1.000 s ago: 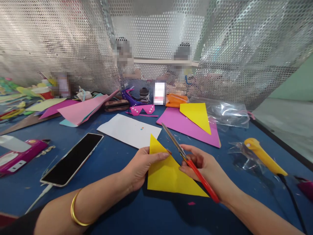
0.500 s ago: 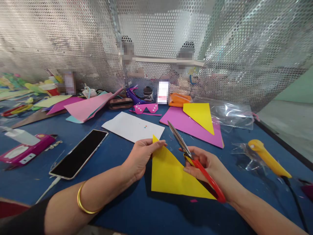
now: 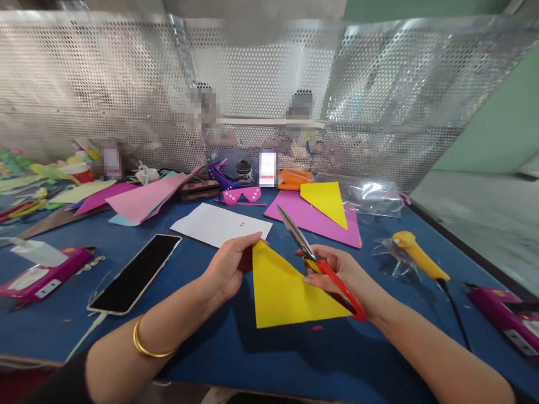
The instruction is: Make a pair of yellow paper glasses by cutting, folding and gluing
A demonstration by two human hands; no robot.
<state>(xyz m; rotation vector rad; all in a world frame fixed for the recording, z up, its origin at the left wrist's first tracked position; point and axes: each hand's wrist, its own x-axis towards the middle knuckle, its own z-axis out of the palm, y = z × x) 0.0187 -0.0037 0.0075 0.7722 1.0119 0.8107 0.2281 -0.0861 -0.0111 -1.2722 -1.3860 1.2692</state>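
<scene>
Between my hands is a triangular piece of yellow craft sheet (image 3: 280, 289), lifted a little off the blue table. My left hand (image 3: 229, 266) pinches its top corner between thumb and fingers. In my right hand (image 3: 339, 275) are scissors (image 3: 332, 278) with red handles, their blades pointing up and away to the left and closed together. The thumb of that hand also rests on the slanted edge of the yellow sheet. Behind the scissors, another yellow piece (image 3: 326, 202) lies on a purple sheet (image 3: 290, 207).
A white paper (image 3: 210, 221) lies beyond my left hand, with pink pixel glasses (image 3: 242, 195) behind it. To the left are a phone (image 3: 137, 275) and a magenta power strip (image 3: 46, 275). On the right lie a yellow glue gun (image 3: 421, 258) and another power strip (image 3: 505, 314). A perforated metal screen (image 3: 261, 67) stands behind.
My view has shifted, so the table things appear further left. My left thumb has moved back towards the sheet's tip, uncovering more of it. Both hands keep their hold.
</scene>
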